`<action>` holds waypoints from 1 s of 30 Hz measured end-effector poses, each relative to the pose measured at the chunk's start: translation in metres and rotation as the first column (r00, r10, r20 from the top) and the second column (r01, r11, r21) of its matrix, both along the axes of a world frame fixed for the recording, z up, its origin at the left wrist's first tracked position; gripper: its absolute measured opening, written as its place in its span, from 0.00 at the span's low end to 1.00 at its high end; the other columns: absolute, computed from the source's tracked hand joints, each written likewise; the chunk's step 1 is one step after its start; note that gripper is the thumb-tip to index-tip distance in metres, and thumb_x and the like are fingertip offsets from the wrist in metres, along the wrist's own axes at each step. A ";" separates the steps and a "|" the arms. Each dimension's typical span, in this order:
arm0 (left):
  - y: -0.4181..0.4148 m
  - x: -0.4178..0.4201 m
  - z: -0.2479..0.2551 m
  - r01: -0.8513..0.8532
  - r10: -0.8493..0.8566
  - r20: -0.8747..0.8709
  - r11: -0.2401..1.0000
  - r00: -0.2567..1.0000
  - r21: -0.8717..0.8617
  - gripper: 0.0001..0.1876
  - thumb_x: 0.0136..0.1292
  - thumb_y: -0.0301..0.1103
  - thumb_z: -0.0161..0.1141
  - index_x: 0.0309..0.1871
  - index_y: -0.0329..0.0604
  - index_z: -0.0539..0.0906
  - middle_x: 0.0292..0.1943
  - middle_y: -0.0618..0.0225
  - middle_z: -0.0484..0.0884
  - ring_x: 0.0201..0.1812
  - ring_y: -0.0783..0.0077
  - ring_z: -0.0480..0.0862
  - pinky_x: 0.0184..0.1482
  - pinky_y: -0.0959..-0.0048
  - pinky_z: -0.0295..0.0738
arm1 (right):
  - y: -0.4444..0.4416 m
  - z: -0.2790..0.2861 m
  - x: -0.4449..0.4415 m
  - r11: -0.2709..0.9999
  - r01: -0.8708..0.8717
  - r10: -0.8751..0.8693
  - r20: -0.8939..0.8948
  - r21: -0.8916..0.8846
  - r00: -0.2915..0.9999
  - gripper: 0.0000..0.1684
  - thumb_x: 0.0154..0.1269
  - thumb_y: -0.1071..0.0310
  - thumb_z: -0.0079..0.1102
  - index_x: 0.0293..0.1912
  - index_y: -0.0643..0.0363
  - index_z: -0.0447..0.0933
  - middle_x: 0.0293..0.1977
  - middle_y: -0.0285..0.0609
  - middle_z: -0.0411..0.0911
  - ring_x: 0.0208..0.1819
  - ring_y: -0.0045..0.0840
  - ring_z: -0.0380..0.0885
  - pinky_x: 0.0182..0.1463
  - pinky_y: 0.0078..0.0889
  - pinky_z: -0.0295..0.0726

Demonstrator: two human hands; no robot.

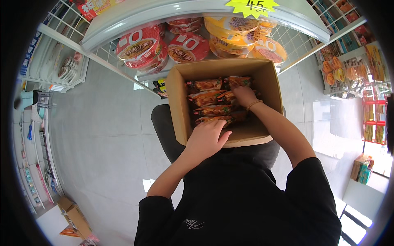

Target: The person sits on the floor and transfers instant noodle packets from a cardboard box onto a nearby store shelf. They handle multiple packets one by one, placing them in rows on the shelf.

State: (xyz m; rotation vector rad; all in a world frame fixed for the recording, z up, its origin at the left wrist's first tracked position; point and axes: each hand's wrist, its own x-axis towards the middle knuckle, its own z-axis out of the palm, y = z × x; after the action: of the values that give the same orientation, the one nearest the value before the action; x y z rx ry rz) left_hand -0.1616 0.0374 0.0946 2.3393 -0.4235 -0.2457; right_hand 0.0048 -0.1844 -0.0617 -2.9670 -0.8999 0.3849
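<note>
An uncovered cardboard box (177,104) sits on my lap, up against the shelf. Rows of orange-and-red plastic food packets (205,97) lie inside it. My right hand (245,96), with a beaded bracelet at the wrist, reaches into the box's right side. Its fingers are down among the far-right packets (238,81), and whether they grip one is hidden. Over the box's near edge lies my left hand (207,136), thumb spread from the fingers. Its fingertips touch the nearest packet (215,119); nothing is seen held in it.
Red instant-noodle bowls (138,49) and yellow ones (232,27) are stacked on the shelf beyond the box. A shelf lip (197,10) with a yellow price sign (253,7) juts out above. Wire side panels (104,58) flank the bay. Another carton (75,216) stands at lower left.
</note>
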 end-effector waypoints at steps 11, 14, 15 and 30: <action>0.000 0.000 -0.003 -0.017 0.017 0.036 1.000 0.999 0.002 0.19 0.73 0.43 0.65 0.56 0.36 0.84 0.49 0.52 0.90 0.50 0.47 0.88 0.54 0.54 0.83 | 0.011 0.014 0.000 0.997 -0.003 0.001 -0.030 -0.083 1.000 0.11 0.68 0.71 0.60 0.47 0.61 0.85 0.46 0.54 0.86 0.49 0.45 0.88 0.48 0.55 0.87; 0.000 0.001 -0.001 -0.010 0.010 0.013 1.000 1.000 0.016 0.19 0.72 0.42 0.66 0.56 0.36 0.84 0.49 0.53 0.90 0.50 0.47 0.89 0.53 0.54 0.83 | 0.027 0.031 -0.012 0.989 -0.012 0.050 0.256 -0.148 0.965 0.17 0.61 0.65 0.69 0.49 0.61 0.85 0.49 0.51 0.86 0.51 0.44 0.88 0.48 0.49 0.87; 0.000 0.000 -0.001 -0.010 0.009 0.015 1.000 1.000 0.024 0.19 0.72 0.42 0.66 0.56 0.35 0.84 0.49 0.53 0.90 0.50 0.47 0.89 0.53 0.55 0.83 | 0.031 0.033 -0.014 0.986 -0.013 0.075 0.381 -0.164 0.922 0.22 0.57 0.63 0.74 0.51 0.61 0.84 0.51 0.50 0.86 0.51 0.44 0.88 0.48 0.45 0.88; 0.000 0.003 0.001 -0.032 0.032 0.018 0.999 0.999 -0.002 0.18 0.71 0.40 0.67 0.56 0.35 0.84 0.49 0.52 0.90 0.49 0.46 0.89 0.52 0.55 0.84 | 0.043 -0.005 0.017 0.902 -0.236 -0.079 -0.674 -0.362 0.734 0.25 0.61 0.67 0.66 0.57 0.65 0.86 0.58 0.60 0.83 0.56 0.46 0.86 0.49 0.53 0.85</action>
State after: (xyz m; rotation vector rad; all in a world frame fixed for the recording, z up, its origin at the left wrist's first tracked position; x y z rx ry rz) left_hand -0.1590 0.0374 0.0958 2.3458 -0.3942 -0.2094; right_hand 0.0221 -0.1418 -0.0667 -2.7021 -0.9140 1.7400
